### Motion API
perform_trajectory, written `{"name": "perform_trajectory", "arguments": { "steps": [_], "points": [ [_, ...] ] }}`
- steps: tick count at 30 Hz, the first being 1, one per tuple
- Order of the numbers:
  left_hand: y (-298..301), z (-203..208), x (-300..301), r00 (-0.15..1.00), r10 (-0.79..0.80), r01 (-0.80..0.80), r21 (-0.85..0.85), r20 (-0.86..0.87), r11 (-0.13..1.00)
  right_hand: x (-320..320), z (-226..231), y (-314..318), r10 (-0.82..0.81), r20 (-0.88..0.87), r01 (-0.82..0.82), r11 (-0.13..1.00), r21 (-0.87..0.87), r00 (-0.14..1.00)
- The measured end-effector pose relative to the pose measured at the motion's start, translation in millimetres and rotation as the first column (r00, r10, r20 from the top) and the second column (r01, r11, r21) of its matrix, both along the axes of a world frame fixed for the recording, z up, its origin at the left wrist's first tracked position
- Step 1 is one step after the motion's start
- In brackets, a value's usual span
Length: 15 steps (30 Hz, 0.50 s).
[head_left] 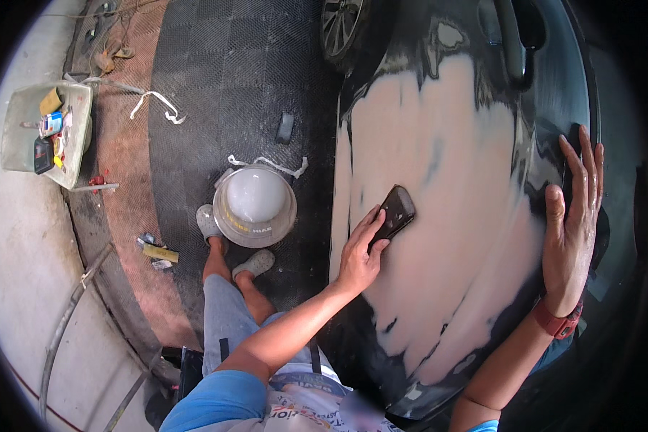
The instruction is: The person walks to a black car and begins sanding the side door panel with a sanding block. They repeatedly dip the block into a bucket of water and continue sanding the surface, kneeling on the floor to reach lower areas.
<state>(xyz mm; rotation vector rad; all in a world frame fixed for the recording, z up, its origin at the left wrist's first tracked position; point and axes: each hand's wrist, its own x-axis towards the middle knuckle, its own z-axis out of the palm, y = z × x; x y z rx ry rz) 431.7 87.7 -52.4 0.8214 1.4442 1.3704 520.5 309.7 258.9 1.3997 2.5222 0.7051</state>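
In my left hand point(361, 253) is a dark sanding block point(397, 212), gripped at its near end and lying against the car panel. That panel point(439, 144) is black at its edges, with a broad, smooth patch of pinkish filler over most of it. My right hand point(577, 209), wet-looking and with a red watch point(559, 321) on its wrist, rests with spread fingers on the dark bodywork right of the filler. No tool shows in it.
A bucket point(289, 209) of whitish liquid stands by my feet on dark matting. Another black block point(285, 128) lies beyond it. At far left is a pale tub point(21, 122) of bottles and cans. A car wheel point(342, 29) and door handle point(513, 50) show at the top.
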Motion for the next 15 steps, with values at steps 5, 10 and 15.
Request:
{"name": "perform_trajectory", "arguments": {
  "steps": [5, 10, 15],
  "points": [
    [156.1, -36.8, -69.4, 0.99, 0.137, -0.136, 0.057, -0.016, 0.989, -6.8, 1.9, 5.8, 0.067, 0.029, -0.067, 0.998, 0.017, 0.997],
    [163.3, -35.8, -77.2, 0.984, 0.169, -0.163, 0.117, -0.048, 0.98, -5.2, -3.4, 6.9, 0.062, -0.003, -0.062, 0.998, 0.011, 0.998],
    [-38.4, 2.8, 17.9, 0.998, -0.007, 0.01, -0.062, 0.055, 0.998, -5.3, 2.1, 1.6, 0.023, -0.004, -0.023, 1.0, -0.012, 1.0]
  ]
}}
